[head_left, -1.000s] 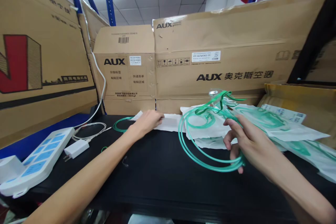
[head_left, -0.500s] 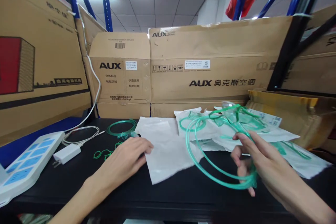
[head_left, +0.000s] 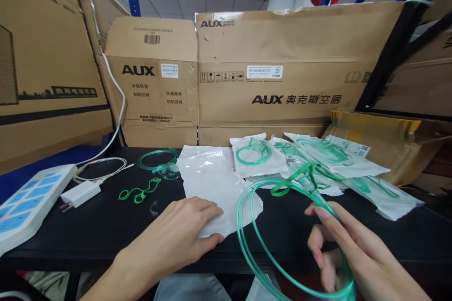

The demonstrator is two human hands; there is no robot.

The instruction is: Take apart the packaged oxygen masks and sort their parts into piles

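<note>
My right hand is closed around a coil of green oxygen tubing, its loop hanging in front of the shelf edge. A clear oxygen mask with a green elastic strap is at the top of that coil. My left hand lies over the lower left part of a white bag, fingers stretched and thumb apart. Left of the bag is another clear mask with coiled green tubing. Nearer me lie a loose green strap and a small clear piece.
Several white packets with green tubing, such as this packet, lie at the back right. A power strip, a white charger and its cable are at the left. Cardboard boxes wall in the black shelf.
My right hand has brought the mask and tubing lower and nearer to me. My left hand has moved right and further over the white bag. The view has tilted downward.
</note>
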